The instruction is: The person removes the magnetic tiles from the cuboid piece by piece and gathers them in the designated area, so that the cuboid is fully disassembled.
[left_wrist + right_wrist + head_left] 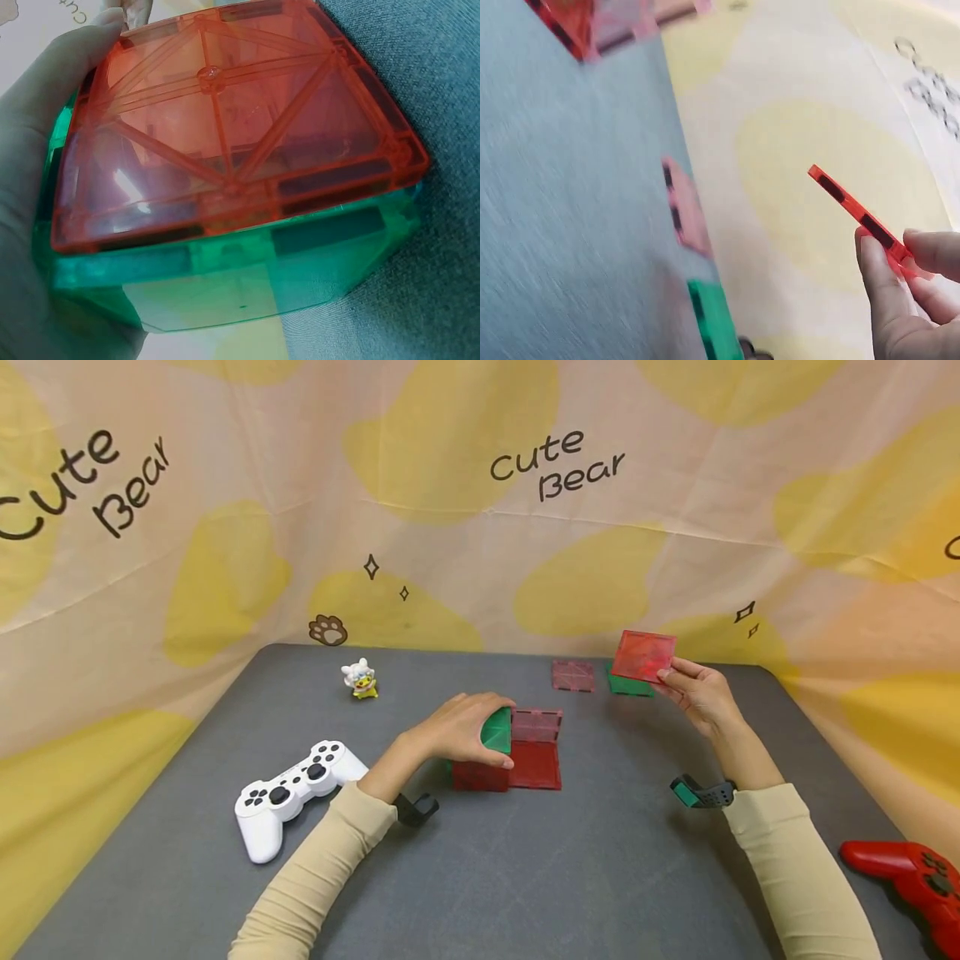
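Note:
My left hand (459,728) grips a box of see-through magnetic tiles on the table, thumb at the near side and fingers over the top. A green tile (498,732) of that box shows beside the palm, and a red tile (225,120) fills much of the left wrist view. To the box's right, a red tile (536,766) appears flat on the table, with a pink tile (536,725) upright behind it. My right hand (703,697) pinches a red magnetic tile (642,654) by its corner, held in the air above a green tile (630,687).
At the back of the table lies another pink tile (572,676). A white game controller (300,789) is left of my left forearm, and a small figurine (362,680) stands behind it. A red controller (918,877) sits at the right edge. A printed cloth (450,527) hangs behind.

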`<state>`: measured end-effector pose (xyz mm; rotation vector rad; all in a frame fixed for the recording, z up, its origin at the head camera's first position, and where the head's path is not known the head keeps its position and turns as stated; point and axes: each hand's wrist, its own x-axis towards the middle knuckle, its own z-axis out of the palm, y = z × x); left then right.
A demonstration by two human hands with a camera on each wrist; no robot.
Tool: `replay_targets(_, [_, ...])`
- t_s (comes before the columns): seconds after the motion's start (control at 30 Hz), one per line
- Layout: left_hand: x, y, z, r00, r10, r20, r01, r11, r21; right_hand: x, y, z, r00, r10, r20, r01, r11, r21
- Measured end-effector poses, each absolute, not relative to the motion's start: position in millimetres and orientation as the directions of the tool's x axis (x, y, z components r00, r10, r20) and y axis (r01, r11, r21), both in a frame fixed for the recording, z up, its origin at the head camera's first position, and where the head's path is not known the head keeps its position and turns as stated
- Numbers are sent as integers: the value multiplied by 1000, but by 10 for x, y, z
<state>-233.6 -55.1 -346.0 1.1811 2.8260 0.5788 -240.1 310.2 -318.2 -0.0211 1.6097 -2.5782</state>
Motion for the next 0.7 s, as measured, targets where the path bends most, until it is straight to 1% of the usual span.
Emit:
replay_targets(0.2, [-2353,-534,-3463,-705,697,130,689,632,355,-2546,3370,-3143,-999,-12,-52,51,-498,-866])
replay_targets(0.3, [-2362,-542,-3467,-709,693,127,686,638,348,-2641,3480,-3144,-993,64,-95,52,-488,-871])
replay_targets(0.5, [-2380,-541,-3486,-708,694,130,688,637,346,-2790,3671,-3219,-945,227,-236,135,-389,-911])
replay_targets(0.57, [-2384,-536,-3489,-705,697,130,691,636,343,-2824,3748,-3271,-929,252,-270,158,-388,-908])
replay_targets(0.7, [-2379,-539,-3482,-705,698,126,692,636,342,-2863,3917,-3393,-906,254,-337,236,-357,-904])
